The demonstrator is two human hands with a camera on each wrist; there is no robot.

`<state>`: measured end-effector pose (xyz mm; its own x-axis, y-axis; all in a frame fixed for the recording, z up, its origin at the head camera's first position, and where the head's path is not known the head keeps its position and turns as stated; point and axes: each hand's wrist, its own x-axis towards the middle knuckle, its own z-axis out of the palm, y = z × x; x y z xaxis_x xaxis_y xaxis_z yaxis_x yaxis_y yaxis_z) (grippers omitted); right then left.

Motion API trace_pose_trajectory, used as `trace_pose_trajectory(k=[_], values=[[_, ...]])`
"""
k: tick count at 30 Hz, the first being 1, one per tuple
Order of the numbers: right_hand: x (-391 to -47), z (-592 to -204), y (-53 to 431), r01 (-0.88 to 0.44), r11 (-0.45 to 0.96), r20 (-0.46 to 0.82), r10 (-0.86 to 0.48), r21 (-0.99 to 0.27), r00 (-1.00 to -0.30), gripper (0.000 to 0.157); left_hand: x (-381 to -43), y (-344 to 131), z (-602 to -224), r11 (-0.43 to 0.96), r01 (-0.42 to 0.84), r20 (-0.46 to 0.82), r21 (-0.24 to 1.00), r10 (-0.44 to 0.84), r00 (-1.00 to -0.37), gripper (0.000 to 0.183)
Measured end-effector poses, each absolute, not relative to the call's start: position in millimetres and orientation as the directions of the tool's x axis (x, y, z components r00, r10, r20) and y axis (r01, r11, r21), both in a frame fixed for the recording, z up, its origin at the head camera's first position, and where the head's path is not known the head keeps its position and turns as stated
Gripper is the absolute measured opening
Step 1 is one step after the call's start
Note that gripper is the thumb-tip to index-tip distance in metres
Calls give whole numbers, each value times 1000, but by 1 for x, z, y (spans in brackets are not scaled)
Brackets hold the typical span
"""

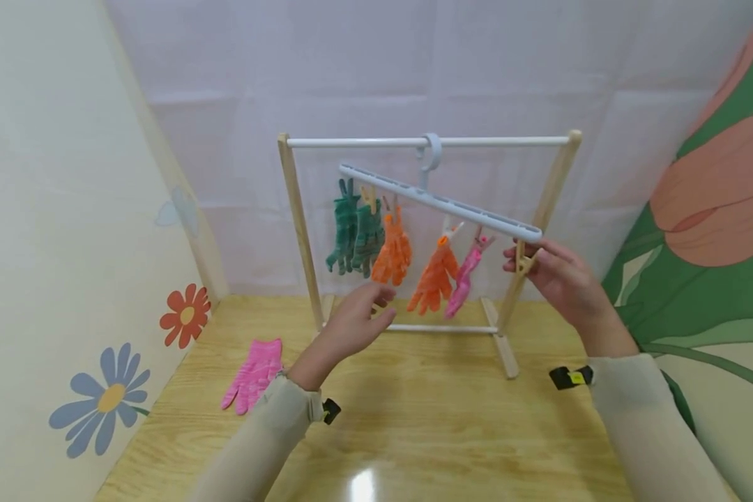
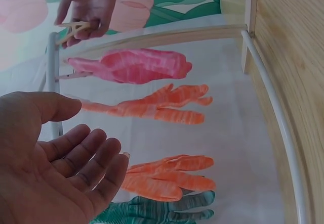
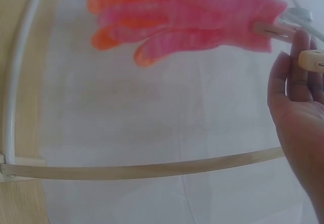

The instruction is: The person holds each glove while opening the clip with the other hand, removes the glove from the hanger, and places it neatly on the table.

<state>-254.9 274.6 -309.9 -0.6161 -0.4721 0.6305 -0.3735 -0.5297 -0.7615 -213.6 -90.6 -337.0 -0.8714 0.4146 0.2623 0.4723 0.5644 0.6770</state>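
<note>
In the head view, a light-grey hanger (image 1: 445,203) hangs tilted, right end lower, from a rack's white bar. My right hand (image 1: 567,279) is at that low end and holds a wooden clothespin (image 1: 524,261) between thumb and fingers; no glove shows in this pin. My left hand (image 1: 358,317) hovers in front of the rack, its fingers loosely bent around nothing, below an orange glove (image 1: 394,247). Another orange glove (image 1: 435,279), a pink glove (image 1: 464,279) seen edge-on and green gloves (image 1: 368,233) hang from pins on the hanger.
A second pink glove (image 1: 255,376) lies flat on the wooden table (image 1: 427,418), left of my left forearm. The rack's wooden posts (image 1: 301,230) and lower white rod (image 1: 439,328) stand behind my hands. A white cloth (image 1: 364,63) covers the back; flower-patterned panels flank the sides.
</note>
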Motion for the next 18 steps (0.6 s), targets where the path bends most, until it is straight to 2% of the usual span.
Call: trace_pose_trajectory(k=[18], values=[[-256,-310,273,-350,-563,637,-467,-749,-613,42,-219,-74,-335,560,456,234,691,424,-875,33]])
